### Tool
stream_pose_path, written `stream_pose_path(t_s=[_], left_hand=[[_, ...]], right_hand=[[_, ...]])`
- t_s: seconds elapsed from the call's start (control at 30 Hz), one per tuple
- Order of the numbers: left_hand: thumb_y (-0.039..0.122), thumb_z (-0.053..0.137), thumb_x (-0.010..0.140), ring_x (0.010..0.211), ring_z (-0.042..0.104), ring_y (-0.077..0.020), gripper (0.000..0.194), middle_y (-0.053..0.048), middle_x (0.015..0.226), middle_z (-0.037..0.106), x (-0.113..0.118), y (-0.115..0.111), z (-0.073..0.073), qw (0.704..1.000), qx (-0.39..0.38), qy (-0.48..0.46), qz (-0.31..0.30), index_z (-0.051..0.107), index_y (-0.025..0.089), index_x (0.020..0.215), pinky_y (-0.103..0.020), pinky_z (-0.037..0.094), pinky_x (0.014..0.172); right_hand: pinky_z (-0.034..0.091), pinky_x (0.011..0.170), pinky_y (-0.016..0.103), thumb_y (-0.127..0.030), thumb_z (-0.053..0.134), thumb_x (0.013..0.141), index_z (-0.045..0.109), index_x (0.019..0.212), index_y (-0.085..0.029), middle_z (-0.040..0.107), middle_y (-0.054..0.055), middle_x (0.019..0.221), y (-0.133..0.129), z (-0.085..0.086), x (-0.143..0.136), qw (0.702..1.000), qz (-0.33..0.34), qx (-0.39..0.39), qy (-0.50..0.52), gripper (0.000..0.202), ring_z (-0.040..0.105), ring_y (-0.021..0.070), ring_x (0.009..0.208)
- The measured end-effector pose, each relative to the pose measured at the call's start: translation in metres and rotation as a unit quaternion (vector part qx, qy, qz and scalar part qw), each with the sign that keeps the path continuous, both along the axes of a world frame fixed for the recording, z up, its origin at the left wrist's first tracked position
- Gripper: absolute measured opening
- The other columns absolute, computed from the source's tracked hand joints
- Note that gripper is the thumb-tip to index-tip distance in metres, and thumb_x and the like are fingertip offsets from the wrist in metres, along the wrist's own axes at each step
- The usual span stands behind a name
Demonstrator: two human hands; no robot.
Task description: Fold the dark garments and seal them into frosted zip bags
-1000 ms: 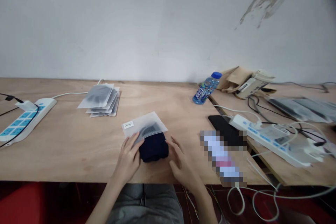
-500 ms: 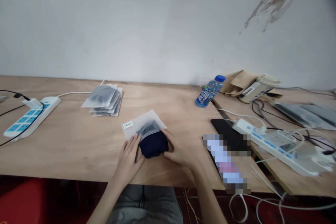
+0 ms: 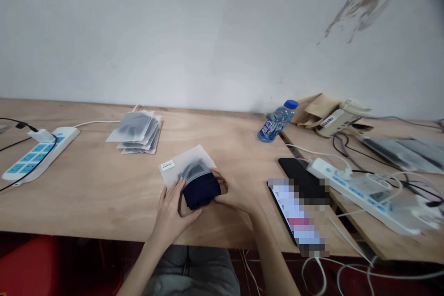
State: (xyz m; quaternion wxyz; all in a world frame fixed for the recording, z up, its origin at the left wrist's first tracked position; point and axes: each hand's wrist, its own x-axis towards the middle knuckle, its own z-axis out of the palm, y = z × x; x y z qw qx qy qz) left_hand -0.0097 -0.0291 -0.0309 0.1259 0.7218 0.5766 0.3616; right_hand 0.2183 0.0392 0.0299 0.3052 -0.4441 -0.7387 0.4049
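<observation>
A dark navy folded cloth (image 3: 201,192) lies partly inside a frosted bag (image 3: 176,159) with a white label, its near part sticking out of the bag's mouth. My left hand (image 3: 171,208) rests at the left side of the cloth, fingertips on the bag's edge, thumb spread along the table in front. At the right side, my right hand (image 3: 234,194) grips the cloth and bag edge between curled fingers and thumb.
Several filled frosted bags (image 3: 133,132) are stacked at the back left, beyond a power strip (image 3: 41,155). To the right are a blue-capped bottle (image 3: 275,122), a phone (image 3: 294,217), a black device (image 3: 301,178), another power strip (image 3: 360,194), cables and a coffee cup (image 3: 342,118).
My left thumb has spread away from the cloth, toward the right. The bag and cloth have shifted slightly left, and my right fingers have curled more at the bag's edge.
</observation>
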Motion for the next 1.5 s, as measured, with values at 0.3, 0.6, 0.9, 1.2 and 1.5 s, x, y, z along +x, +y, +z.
stream_pose_path(t_s=[0.3,0.6,0.9,1.2,1.5], left_hand=[[0.026,0.059,0.084,0.135,0.045,-0.0275,0.068,-0.01,0.143,0.052,-0.003,-0.002,-0.009,0.998,-0.009,-0.029,-0.05,0.031,0.027,0.146,-0.054,0.028,0.113],[0.011,0.046,0.087,0.106,0.064,-0.0225,0.038,-0.004,0.114,0.07,-0.004,0.001,0.008,0.997,0.028,-0.067,0.007,0.06,0.025,0.12,-0.047,0.041,0.103],[0.005,0.049,0.082,0.095,0.061,-0.0213,0.029,-0.003,0.097,0.068,-0.001,0.011,0.016,0.993,0.033,-0.111,0.024,0.065,0.022,0.098,-0.037,0.049,0.085],[0.0,0.047,0.079,0.081,0.057,-0.0193,0.024,-0.001,0.077,0.058,-0.005,0.025,0.012,0.997,0.054,-0.051,-0.022,0.057,0.021,0.076,-0.031,0.047,0.071],[-0.004,0.044,0.069,0.087,0.059,-0.0216,0.034,-0.003,0.083,0.061,-0.007,0.024,0.018,0.998,0.053,-0.014,-0.019,0.06,0.022,0.085,-0.036,0.05,0.077]], right_hand=[[0.049,0.095,0.041,-0.017,0.066,0.064,0.06,0.117,-0.022,0.069,0.007,0.115,-0.021,-0.019,-0.008,0.992,-0.127,0.013,0.016,0.053,0.064,0.0235,0.107],[0.051,0.085,0.042,-0.015,0.058,0.067,0.062,0.114,-0.025,0.072,0.006,0.108,-0.046,-0.005,-0.03,0.969,-0.214,0.053,-0.112,0.048,0.067,0.0284,0.099],[0.047,0.083,0.041,-0.016,0.059,0.071,0.058,0.119,-0.021,0.07,0.01,0.101,-0.05,-0.005,-0.03,0.936,-0.18,0.118,-0.278,0.048,0.064,0.0295,0.093],[0.045,0.1,0.048,-0.006,0.052,0.063,0.035,0.147,-0.026,0.03,0.01,0.155,-0.03,-0.028,-0.02,0.95,-0.07,0.187,-0.242,0.088,0.032,0.0333,0.139],[0.05,0.09,0.038,0.0,0.044,0.063,0.059,0.119,-0.024,0.066,0.007,0.12,-0.023,-0.026,-0.028,0.943,-0.113,0.202,-0.241,0.063,0.055,0.0255,0.116]])
